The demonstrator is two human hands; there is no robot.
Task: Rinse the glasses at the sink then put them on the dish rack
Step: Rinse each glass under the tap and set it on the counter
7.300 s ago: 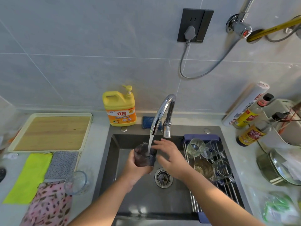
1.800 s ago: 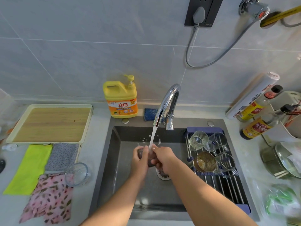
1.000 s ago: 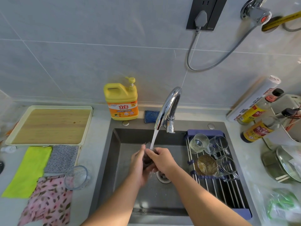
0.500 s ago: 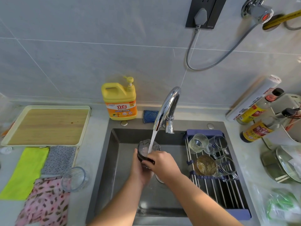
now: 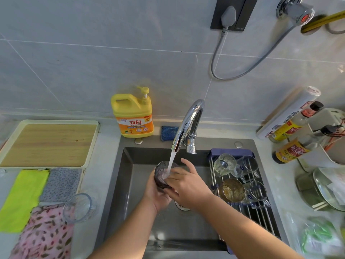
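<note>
A dark purple glass (image 5: pixel 162 176) stands upright under the running tap (image 5: pixel 188 126) over the sink (image 5: pixel 130 184); water pours into its mouth. My left hand (image 5: pixel 155 195) grips the glass from below and behind. My right hand (image 5: pixel 186 186) lies against the glass's right side and rim, with the forefinger raised. The dish rack (image 5: pixel 248 208) spans the sink's right side and holds several glasses, among them a ribbed clear one (image 5: pixel 223 164) and an amber one (image 5: pixel 232 190). A clear glass (image 5: pixel 79 207) lies on the counter to the left.
A yellow detergent bottle (image 5: pixel 133 114) and a blue sponge (image 5: pixel 169 132) stand behind the sink. On the left are a wooden board (image 5: pixel 48 143) and cloths (image 5: pixel 22 199). Sauce bottles (image 5: pixel 291 148), a roll and a pot with a lid (image 5: pixel 324 193) crowd the right counter.
The glass was lower in the sink, rubbed between both hands. It has come up under the stream, mouth up, and my right hand has shifted onto its right side.
</note>
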